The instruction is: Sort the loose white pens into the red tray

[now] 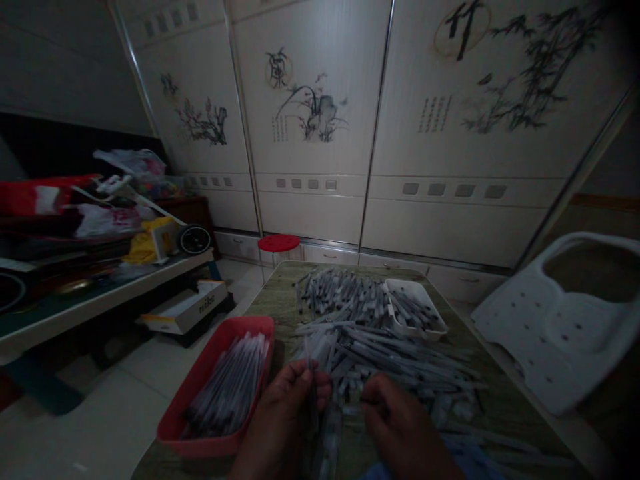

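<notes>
My left hand (285, 403) is closed around a slim, pen-like stick (308, 352) that looks clear-sleeved and points away from me. To its right, my right hand (395, 420) is curled with thumb and fingers together; whatever is between them is hidden. Left of my hands stands a red plastic basket (169, 423) with many similar sleeved sticks (233, 380) lying lengthwise in it. Beyond my hands spreads a loose heap of long translucent sleeves (390, 350). Farther back is a pile of dark-tipped pen-like pieces (340, 293), beside a white tray (436, 308) holding more of them.
Everything lies on a green-brown patterned table (285, 283). A white plastic chair (565, 327) stands at the right, a red stool (279, 243) behind the table. On the left, a cluttered bench (115, 287) has a shoebox (187, 308) below it. Sliding cupboard doors (310, 67) close off the back.
</notes>
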### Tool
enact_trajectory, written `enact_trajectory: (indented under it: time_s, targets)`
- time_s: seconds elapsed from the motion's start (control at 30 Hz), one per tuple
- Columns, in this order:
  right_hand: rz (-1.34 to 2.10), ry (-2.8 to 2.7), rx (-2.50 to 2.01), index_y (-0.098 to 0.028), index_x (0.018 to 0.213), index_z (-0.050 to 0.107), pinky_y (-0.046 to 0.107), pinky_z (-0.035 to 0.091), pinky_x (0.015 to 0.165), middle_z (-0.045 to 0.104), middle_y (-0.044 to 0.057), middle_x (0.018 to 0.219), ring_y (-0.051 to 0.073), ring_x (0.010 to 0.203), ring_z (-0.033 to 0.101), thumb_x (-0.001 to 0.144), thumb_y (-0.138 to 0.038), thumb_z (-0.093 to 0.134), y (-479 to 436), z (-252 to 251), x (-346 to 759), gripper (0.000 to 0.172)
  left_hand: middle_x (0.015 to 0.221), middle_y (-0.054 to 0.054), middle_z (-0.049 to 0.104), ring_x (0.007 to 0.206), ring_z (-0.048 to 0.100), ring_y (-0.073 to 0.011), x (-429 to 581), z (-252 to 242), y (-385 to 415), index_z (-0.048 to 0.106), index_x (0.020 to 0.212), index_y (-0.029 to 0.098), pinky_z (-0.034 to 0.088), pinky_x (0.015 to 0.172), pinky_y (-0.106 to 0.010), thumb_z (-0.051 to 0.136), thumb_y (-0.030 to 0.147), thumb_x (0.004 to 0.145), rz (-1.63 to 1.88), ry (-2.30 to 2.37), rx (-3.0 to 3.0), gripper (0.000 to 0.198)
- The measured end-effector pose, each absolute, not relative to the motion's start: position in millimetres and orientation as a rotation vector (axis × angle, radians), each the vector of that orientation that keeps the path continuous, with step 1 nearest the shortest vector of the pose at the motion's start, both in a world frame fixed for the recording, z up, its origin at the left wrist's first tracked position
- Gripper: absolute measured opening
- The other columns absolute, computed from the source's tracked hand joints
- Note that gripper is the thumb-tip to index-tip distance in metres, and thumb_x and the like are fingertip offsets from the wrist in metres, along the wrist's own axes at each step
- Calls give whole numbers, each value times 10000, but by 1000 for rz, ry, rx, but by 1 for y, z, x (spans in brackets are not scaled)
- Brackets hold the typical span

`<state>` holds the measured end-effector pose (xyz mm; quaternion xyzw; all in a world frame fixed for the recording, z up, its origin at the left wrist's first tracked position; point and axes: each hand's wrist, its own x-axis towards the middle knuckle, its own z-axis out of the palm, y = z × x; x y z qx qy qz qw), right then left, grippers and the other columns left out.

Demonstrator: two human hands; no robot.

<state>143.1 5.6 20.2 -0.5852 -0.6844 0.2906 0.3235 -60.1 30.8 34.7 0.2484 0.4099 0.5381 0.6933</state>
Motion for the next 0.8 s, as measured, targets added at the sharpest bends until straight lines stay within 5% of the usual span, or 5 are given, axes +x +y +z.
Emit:
enact_trajectory:
  time_s: [0.17, 0.33, 0.6, 0.8]
  targets:
    - [954, -1555, -1427, -213, 1211, 729, 387, 501, 952, 772, 89, 1166, 278, 1079, 702, 925, -430, 569, -1, 22, 147, 393, 900, -92, 765, 761, 725, -167, -56, 39, 29, 607, 1010, 175, 556, 702, -254, 761, 202, 860, 1212, 886, 506, 216]
    - [1319, -1254, -1331, -186, 1088, 737, 321, 528, 630, 779, 65, 872, 223, 733, 695, 851, -547, 652, -6, 18, 151, 440, 927, -105, 778, 825, 753, -197, -49, 42, 27, 585, 1044, 193, 578, 750, -288, 756, 223, 867, 1259, 906, 497, 248]
    - [1402, -1125, -1295, -209, 927, 693, 269, 467, 577, 731, 20, 809, 160, 632, 636, 750, -541, 740, -15, 29, 157, 379, 955, -100, 781, 889, 756, -228, -37, 48, 20, 570, 1032, 205, 574, 808, -328, 819, 296, 813, 1262, 869, 544, 344]
    - [1157, -1161, -1395, -202, 948, 787, 264, 392, 573, 643, -19, 668, 150, 591, 525, 767, -440, 728, -18, 37, 181, 305, 881, -51, 742, 764, 674, -144, -25, 34, 19, 637, 989, 182, 502, 739, -253, 834, 346, 808, 1109, 790, 698, 314]
